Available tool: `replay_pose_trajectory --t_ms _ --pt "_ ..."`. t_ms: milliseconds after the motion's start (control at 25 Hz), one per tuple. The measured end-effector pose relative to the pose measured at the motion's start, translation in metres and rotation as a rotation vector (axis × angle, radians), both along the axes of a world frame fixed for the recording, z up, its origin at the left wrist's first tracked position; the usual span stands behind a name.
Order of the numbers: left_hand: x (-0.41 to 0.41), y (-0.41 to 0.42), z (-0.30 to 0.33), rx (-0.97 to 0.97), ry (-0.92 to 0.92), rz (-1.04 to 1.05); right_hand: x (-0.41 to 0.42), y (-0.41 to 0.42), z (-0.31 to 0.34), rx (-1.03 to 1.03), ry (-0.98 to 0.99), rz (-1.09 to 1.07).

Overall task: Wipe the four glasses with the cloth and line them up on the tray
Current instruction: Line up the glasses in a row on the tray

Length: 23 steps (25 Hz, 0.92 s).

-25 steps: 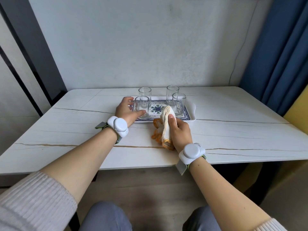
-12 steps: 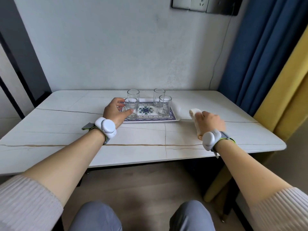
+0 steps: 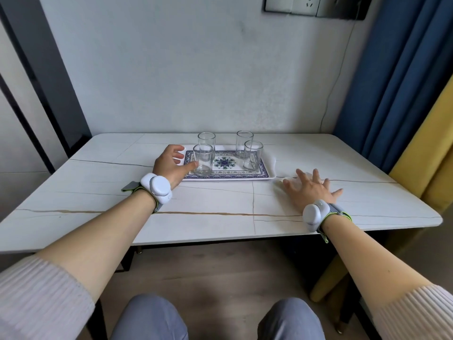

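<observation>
Beside the tray [image 3: 270, 168], right hand [image 3: 310, 190] flattens what may be cloth [image 3: 284, 180].

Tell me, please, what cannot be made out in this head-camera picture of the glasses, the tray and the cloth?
- Cloth: mostly under the spread right hand; only a pale, blurred edge shows.
- Whether the glasses are clean: too small and clear, for instance the front left glass.
- Left end of the tray: covered by the left hand.
- Whether that hand's thumb presses the glass or just touches it.
- Wall sockets: cut off by the top edge.
</observation>
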State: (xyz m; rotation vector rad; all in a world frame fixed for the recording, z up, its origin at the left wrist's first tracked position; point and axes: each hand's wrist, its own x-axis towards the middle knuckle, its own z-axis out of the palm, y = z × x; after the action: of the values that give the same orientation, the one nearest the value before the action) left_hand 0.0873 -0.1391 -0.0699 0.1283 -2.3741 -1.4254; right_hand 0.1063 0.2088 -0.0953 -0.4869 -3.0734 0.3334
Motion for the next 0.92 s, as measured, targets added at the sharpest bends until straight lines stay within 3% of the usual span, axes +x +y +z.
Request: replay_pose_trajectory --t_ms 160,400,640,920 --pt "-0.002 0.005 0.002 0.005 -0.014 -0.013 -0.008 -0.01 0.023 -0.046 0.192 0.064" --pt "-0.014 0.011 0.008 -0.012 -0.05 -0.068 -0.035 -0.064 0.077 -0.348 0.497 0.322" --pt "-0.03 0.016 0.008 -0.038 -0.072 -0.048 -0.064 -0.12 0.104 -0.503 0.487 0.52" --pt "-0.044 0.012 0.006 -0.11 -0.076 -0.069 -0.098 -0.156 0.103 -0.498 0.394 0.519"
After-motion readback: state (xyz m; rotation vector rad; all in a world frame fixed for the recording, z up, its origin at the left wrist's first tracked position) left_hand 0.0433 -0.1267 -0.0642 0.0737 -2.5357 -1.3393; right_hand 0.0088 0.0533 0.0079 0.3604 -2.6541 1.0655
